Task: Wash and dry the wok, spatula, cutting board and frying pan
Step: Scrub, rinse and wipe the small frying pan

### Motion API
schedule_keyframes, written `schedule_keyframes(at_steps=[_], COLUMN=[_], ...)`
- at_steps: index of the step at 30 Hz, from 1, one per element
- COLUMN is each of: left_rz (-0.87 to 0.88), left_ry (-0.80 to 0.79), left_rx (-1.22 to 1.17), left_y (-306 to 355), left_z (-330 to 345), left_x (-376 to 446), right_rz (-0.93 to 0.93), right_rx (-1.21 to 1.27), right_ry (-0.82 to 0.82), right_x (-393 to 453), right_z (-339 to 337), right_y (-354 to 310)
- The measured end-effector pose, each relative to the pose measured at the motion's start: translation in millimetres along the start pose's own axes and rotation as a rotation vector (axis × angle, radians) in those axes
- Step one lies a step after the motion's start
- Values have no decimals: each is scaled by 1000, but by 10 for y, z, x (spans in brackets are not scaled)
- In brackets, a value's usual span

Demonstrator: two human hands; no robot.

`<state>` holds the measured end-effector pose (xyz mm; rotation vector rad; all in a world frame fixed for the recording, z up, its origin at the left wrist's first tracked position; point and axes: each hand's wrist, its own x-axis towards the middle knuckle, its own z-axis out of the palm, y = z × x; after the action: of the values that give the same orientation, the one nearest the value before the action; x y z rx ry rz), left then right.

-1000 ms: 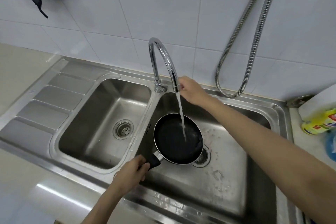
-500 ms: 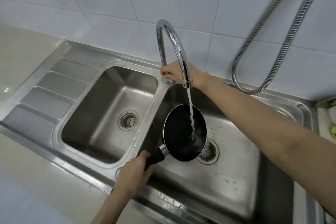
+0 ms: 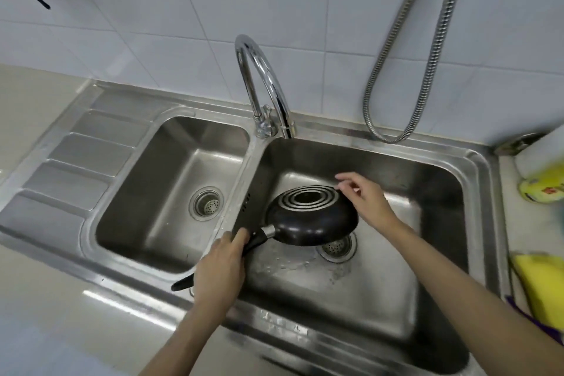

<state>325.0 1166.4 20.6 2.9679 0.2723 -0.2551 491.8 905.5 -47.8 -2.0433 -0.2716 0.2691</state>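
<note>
Over the right basin, at four o'clock from the tap [image 3: 265,85], I had the pan [image 3: 311,220] turned bottom up above the drain [image 3: 337,249]. My left hand [image 3: 221,268], its grip clenched round the handle [image 3: 253,243], carried it; my right hand [image 3: 364,198] hovered released at its two o'clock rim. I judged it light, stiff and wet-slick, best held by the handle and steadied at the rim.

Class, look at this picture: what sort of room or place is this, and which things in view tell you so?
Most likely a home kitchen, at the washing-up area. A steel double-bowl sink with a curved tap is set against white wall tiles, and a black frying pan is held upside down over the right bowl.
</note>
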Motion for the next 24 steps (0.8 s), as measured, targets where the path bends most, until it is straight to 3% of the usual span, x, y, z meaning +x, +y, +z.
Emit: schedule_keyframes(at_steps=[3,7,10,14,17,20,24], left_rz=[149,360,420,323,275,342,424], left_ry=[-16,-135,-196,-287,-373,-419,-454], left_rx=[50,13,-2,-158,-328,-392,-320], left_y=[113,308,394,494,564,658,786], left_z=[-3,-35,-10,51,109,201,270], left_x=[102,201,240,336,391,405,359], right_rz=[139,180,152,157,392,796,848], right_rx=[64,124,82,-292,-753,-816,-677], right_ry=[87,332,430,625,796,709,621], right_x=[-591,-1157,-1604,-2290,-2806,-3142,-3236], right_z=[-113,-364,-551,-757,-796,-685,-644], right_y=[237,225,171,139,210,285,293])
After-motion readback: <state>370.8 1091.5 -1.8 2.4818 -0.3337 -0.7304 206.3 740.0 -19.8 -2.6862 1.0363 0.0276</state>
